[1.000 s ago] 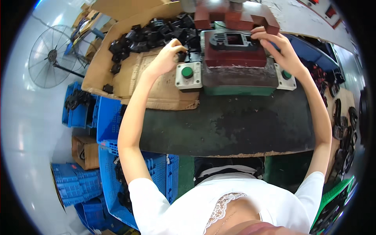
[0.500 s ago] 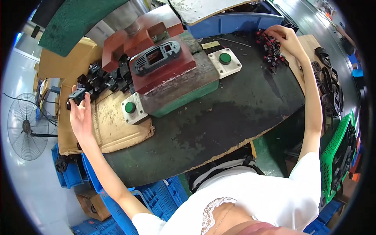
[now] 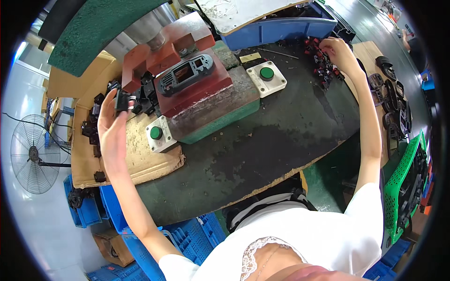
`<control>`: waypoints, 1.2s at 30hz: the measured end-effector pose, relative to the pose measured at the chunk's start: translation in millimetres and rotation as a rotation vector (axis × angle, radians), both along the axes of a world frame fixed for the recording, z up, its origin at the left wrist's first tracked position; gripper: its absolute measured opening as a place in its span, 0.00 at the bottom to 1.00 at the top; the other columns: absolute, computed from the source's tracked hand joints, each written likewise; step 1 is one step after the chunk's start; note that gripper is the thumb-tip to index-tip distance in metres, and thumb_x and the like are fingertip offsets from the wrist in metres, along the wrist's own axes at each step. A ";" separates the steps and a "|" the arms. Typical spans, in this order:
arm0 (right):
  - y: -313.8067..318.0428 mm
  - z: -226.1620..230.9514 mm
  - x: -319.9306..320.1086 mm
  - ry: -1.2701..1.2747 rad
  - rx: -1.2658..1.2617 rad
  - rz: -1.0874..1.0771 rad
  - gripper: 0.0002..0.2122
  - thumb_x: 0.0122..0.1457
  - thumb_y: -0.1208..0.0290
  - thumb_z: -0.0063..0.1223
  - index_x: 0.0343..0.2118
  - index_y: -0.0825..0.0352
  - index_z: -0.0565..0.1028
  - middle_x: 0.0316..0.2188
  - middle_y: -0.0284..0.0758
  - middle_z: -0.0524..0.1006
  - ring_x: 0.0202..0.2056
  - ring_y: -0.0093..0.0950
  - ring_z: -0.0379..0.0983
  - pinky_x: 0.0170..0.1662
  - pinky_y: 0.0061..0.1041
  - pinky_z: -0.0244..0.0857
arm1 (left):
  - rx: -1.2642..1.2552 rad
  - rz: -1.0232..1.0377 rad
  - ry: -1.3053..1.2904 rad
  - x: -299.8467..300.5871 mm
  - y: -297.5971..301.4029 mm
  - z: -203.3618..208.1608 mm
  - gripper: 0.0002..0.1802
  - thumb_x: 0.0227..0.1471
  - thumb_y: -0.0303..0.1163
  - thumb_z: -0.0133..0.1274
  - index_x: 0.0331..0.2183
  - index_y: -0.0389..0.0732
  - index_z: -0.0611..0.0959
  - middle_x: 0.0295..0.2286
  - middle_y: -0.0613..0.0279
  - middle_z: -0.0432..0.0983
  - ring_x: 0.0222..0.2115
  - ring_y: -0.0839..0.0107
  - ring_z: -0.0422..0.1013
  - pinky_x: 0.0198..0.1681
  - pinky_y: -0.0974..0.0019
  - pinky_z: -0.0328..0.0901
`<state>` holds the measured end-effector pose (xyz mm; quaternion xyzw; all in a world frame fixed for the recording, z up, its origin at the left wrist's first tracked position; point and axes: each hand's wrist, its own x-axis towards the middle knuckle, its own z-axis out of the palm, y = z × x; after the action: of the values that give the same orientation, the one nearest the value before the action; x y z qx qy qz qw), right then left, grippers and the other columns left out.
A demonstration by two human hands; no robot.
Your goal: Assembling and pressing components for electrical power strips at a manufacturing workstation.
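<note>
My left hand point(image 3: 114, 136) is raised beside the press, its thumb and fingers closed on a small black plastic part point(image 3: 123, 100). Behind that part lie more black parts point(image 3: 149, 96), partly hidden by the hand. At the far right, the curled fingers of my right hand point(image 3: 342, 55) are in a pile of small red-and-black pieces point(image 3: 324, 70); what they pinch is hidden. A grey plastic housing point(image 3: 186, 74) with a rectangular window rests on the dark red block point(image 3: 201, 96), beneath the press's orange-red head point(image 3: 164, 58).
Green push buttons on white boxes point(image 3: 160, 134) point(image 3: 266, 78) flank the press base. An opened cardboard box point(image 3: 136, 159) lies at left, a blue bin point(image 3: 281, 32) stands at the back. Dark frame-shaped parts point(image 3: 391, 103) lie at right, near a green basket point(image 3: 403, 182).
My left hand has moved right, toward the press, carrying the black part and turning it more upright. My right hand has stayed at the pile, its fingers curling in more.
</note>
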<state>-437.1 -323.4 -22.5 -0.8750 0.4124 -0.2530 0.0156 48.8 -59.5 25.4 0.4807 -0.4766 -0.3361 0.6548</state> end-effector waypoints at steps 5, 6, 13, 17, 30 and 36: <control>5.7 1.5 7.6 -0.062 -0.112 -0.116 0.10 0.45 0.86 0.45 0.31 0.69 0.75 0.30 0.41 0.76 0.32 0.42 0.73 0.37 0.34 0.67 | 0.097 0.053 -0.202 -30.2 -9.8 5.1 0.24 0.44 0.17 0.55 0.47 0.31 0.72 0.39 0.59 0.74 0.39 0.75 0.70 0.46 0.72 0.62; 6.6 4.4 6.1 -0.015 -0.080 -0.114 0.11 0.45 0.86 0.45 0.31 0.68 0.75 0.31 0.40 0.75 0.33 0.42 0.73 0.38 0.34 0.67 | 0.092 0.039 -0.239 -35.3 -11.6 6.1 0.24 0.43 0.17 0.56 0.46 0.31 0.73 0.39 0.59 0.74 0.39 0.76 0.70 0.45 0.72 0.62; -0.2 -10.1 2.0 0.070 0.068 0.137 0.10 0.42 0.88 0.48 0.29 0.70 0.74 0.34 0.39 0.73 0.39 0.40 0.72 0.40 0.31 0.66 | -0.045 0.089 -0.142 -61.3 -31.3 -16.3 0.23 0.44 0.16 0.57 0.45 0.30 0.73 0.40 0.61 0.73 0.39 0.78 0.69 0.46 0.73 0.62; -9.7 -11.0 -0.2 0.040 0.121 0.189 0.09 0.40 0.89 0.49 0.27 0.73 0.72 0.33 0.41 0.72 0.36 0.41 0.71 0.40 0.30 0.65 | -0.120 0.152 -0.334 -68.3 -46.1 -21.5 0.24 0.43 0.23 0.62 0.44 0.26 0.75 0.34 0.62 0.75 0.33 0.81 0.68 0.37 0.78 0.63; 15.1 17.1 50.8 -0.214 0.051 0.216 0.13 0.56 0.80 0.48 0.46 0.69 0.70 0.38 0.37 0.75 0.38 0.25 0.73 0.42 0.23 0.65 | -0.204 0.220 -0.974 -63.7 -71.7 -14.7 0.21 0.42 0.31 0.61 0.40 0.38 0.77 0.36 0.52 0.74 0.39 0.56 0.70 0.42 0.61 0.64; 58.3 38.5 159.5 -0.463 0.298 0.684 0.12 0.56 0.81 0.51 0.43 0.70 0.72 0.38 0.34 0.75 0.41 0.18 0.71 0.46 0.19 0.65 | -0.094 0.061 -0.965 -55.9 -69.9 -16.2 0.18 0.45 0.33 0.59 0.41 0.43 0.80 0.37 0.56 0.75 0.41 0.59 0.68 0.45 0.62 0.61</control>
<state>-277.6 -265.0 16.0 -0.8696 0.1168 -0.3604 0.3165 -7.1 -129.4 9.2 0.5654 -0.7262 -0.0336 0.3896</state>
